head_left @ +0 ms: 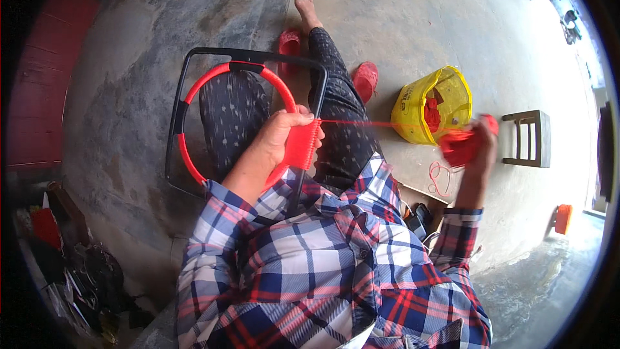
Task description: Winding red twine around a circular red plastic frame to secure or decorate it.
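A black rectangular frame (213,51) with rounded corners rests over my lap, with a red-wrapped ring (284,87) inside it. My left hand (278,136) grips the frame's right side, thumb on a band of closely wound red cord (301,145). From the top of that band, a taut red strand (361,123) runs rightward. It leads to my right hand (483,145), raised out to the right and blurred. That hand is closed around a loose bundle of red cord (458,147).
A yellow bucket (413,106) with red material inside stands to the right. Beyond it is a small wooden stool (527,139). Red slippers (365,81) lie by my outstretched leg. An open box (423,200) sits near my right side; clutter (84,271) fills the lower left.
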